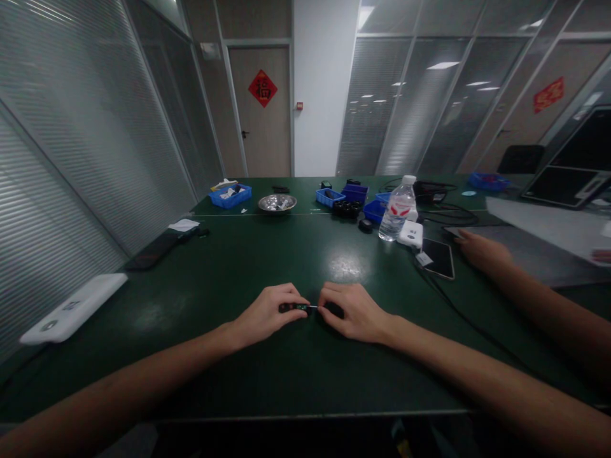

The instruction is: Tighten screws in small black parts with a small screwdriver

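Low over the green table (229, 254), near its front edge, my two hands almost meet. My left hand (274, 310) pinches a small dark part (301, 307) with a bit of green on it between thumb and fingers. Thumb and fingertips of my right hand (351, 310) are closed on a thin, light-coloured rod (313, 307), which reaches across to the small dark part. The rest of the rod is hidden by my right fingers. Whether rod and part are joined is too small to tell.
Across the table stand a metal bowl (277, 203), a blue tray (231, 196), more blue trays and a water bottle (396, 210). A phone (438, 258) and cable lie right. Another person's hand (483, 252) rests at the right. A white device (74, 308) is left.
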Available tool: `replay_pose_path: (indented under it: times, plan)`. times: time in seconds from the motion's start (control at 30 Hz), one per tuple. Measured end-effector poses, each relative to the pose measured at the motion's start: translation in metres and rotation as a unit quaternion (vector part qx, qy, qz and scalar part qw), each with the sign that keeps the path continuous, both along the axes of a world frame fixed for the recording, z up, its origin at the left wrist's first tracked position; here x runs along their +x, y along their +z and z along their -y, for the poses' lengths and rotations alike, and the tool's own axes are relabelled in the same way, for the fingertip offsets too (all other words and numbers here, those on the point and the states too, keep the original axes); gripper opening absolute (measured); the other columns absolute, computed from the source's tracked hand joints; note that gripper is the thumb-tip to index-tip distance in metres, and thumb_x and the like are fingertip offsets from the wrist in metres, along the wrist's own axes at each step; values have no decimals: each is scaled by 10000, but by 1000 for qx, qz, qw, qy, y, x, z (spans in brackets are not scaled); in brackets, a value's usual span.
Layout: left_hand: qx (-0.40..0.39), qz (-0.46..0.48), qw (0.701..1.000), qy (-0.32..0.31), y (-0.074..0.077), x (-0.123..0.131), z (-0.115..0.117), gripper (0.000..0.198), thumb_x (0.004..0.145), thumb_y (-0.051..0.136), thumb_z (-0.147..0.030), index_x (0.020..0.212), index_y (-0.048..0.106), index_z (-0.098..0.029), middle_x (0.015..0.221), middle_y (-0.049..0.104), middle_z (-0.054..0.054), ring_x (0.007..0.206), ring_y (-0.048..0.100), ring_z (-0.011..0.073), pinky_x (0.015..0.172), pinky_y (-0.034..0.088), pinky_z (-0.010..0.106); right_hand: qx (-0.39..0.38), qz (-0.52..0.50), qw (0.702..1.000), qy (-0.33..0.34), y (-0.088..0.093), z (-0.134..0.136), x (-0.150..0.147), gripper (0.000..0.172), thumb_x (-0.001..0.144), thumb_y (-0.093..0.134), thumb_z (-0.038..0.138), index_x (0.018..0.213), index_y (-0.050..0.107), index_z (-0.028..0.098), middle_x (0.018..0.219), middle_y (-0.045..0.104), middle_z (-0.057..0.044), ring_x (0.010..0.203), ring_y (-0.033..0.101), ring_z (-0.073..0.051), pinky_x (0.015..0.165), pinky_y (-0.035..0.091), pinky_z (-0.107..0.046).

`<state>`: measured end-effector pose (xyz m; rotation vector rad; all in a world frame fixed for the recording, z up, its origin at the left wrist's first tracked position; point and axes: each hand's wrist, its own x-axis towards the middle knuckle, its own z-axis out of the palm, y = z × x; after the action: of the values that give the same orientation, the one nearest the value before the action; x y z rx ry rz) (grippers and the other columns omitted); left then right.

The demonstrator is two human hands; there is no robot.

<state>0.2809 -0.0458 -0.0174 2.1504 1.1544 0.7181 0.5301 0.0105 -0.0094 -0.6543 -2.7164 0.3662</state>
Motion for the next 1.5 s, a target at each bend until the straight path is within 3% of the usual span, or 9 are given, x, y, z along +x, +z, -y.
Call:
replay_pose_path:
  times: [0.2,0.57,0.8,1.0,1.5]
  plan:
    - [49,-24,998,-20,1,1,1,268,987,585,-340,1181,751,-258,1023,658,67,950,618,199,845,490,322,1,7,1000,9,0,2,0,100,945,535,247,948,619,192,930,647,-31,755,574,-139,650,376,-259]
    - [30,39,999,-7,3,2,1,239,978,607,-320,1140,770,-256,1033,678,59,928,635,181,818,493,294,-60,-84,995,16,-5,2,-1,79,957,537,241,930,592,191,877,617,-9,723,552,-122,669,395,-251]
    - [68,-18,998,-4,1,5,4,248,984,597,-306,1181,740,-256,1060,651,63,974,605,197,843,488,325,-16,-25,999,21,-1,2,-1,103,962,533,258,958,612,192,927,633,-24,744,564,-130,657,388,-257]
    - [84,-54,994,-46,0,6,2,234,999,572,-302,1145,734,-217,1068,644,73,1012,588,206,894,479,347,10,-1,999,35,1,7,-4,117,966,522,256,961,612,182,933,635,-36,741,567,-131,641,379,-259]
    - [60,59,996,-23,3,10,4,209,981,606,-264,1113,754,-198,1051,662,62,944,627,172,846,495,295,-72,-127,989,9,-4,12,-8,95,972,525,257,920,564,187,850,596,-8,703,536,-121,649,389,-255]
